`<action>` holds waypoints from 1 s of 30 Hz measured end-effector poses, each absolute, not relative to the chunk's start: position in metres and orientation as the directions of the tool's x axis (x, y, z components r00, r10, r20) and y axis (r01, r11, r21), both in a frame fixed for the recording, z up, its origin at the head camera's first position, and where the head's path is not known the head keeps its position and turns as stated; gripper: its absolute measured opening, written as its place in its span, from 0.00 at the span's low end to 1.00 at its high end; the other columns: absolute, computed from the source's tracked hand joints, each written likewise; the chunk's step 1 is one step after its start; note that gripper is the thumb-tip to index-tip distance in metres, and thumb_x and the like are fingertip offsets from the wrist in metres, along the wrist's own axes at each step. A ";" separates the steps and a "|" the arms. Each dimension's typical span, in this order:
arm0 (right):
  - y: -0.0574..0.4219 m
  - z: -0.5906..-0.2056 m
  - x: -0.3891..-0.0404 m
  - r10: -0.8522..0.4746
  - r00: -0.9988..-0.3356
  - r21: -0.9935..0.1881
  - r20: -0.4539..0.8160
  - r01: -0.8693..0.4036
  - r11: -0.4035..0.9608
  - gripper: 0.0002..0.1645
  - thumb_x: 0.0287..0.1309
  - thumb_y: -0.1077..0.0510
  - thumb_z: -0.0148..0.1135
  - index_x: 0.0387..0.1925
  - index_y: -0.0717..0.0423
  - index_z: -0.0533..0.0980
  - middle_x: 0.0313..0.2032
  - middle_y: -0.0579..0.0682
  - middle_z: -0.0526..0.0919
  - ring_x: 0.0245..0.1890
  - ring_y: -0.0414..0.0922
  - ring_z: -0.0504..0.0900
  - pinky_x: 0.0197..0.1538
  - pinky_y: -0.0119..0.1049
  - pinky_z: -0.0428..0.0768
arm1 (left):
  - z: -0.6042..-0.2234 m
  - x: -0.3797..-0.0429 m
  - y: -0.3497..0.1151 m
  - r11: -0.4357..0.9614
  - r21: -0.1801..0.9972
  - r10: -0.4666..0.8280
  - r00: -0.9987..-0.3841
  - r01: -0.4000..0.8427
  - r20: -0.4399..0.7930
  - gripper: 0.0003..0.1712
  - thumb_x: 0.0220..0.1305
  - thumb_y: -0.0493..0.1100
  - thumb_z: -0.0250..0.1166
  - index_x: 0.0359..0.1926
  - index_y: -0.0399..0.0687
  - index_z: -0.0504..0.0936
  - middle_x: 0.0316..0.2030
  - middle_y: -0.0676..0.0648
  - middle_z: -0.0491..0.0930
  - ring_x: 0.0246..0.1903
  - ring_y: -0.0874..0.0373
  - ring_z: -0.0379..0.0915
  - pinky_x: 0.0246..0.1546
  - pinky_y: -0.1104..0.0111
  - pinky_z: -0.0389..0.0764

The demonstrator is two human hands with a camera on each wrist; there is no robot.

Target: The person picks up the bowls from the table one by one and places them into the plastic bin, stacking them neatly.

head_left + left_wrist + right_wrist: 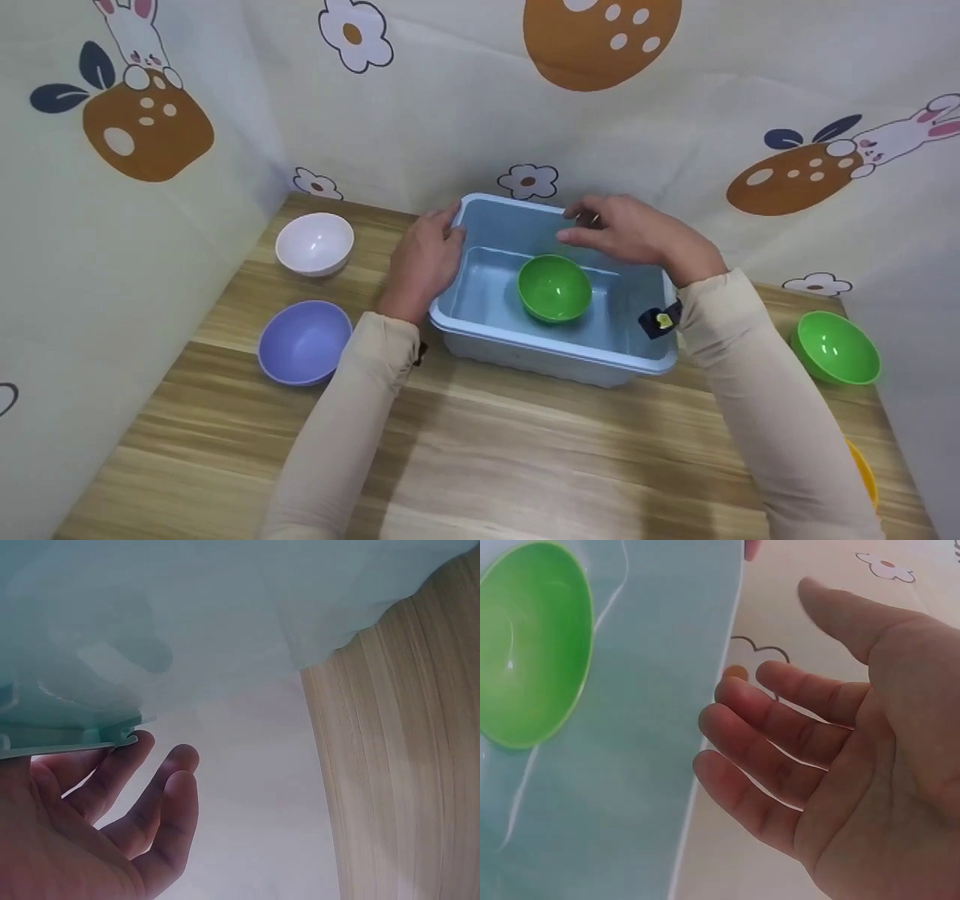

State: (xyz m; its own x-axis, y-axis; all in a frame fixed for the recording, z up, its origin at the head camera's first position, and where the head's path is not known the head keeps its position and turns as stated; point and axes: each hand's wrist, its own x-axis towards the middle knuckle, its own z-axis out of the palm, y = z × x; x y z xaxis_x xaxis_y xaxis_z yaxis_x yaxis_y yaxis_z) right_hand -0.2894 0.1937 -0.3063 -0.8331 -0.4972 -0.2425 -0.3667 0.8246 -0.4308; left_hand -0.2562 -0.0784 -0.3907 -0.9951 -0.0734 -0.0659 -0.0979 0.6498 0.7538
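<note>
The blue tub [487,285] stands on the desk [525,465], with 1 green bowl [555,289] resting upright inside. The left hand [427,255] has its grip around the left rim; the right hand's [626,229] grip is released, fingers loosely bent by the far rim, and I cannot tell whether they touch it. Handling the tub well probably calls for support at 2 opposite sides, keeping it level so the bowl does not slide. No brand, label or writing can be read.
</note>
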 end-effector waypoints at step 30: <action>0.252 -0.262 -0.237 -0.373 -0.922 -0.243 -0.099 -0.341 0.908 0.47 0.68 0.30 0.55 0.71 0.61 0.66 0.66 0.67 0.71 0.67 0.65 0.68 0.67 0.66 0.72 | -0.391 -0.256 -0.079 0.667 0.741 -0.050 -0.998 -0.069 -0.049 0.31 0.79 0.54 0.50 0.79 0.59 0.61 0.74 0.47 0.68 0.73 0.49 0.65 0.72 0.48 0.69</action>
State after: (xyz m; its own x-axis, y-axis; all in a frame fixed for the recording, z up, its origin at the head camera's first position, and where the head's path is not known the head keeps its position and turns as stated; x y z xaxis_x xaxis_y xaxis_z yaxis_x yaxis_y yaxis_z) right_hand -0.2367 0.2521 -0.2624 -0.9224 -0.3732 -0.0995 -0.3413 0.9081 -0.2427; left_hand -0.2564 -0.0793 -0.3911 -0.9976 -0.0497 -0.0486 -0.0693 0.6675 0.7414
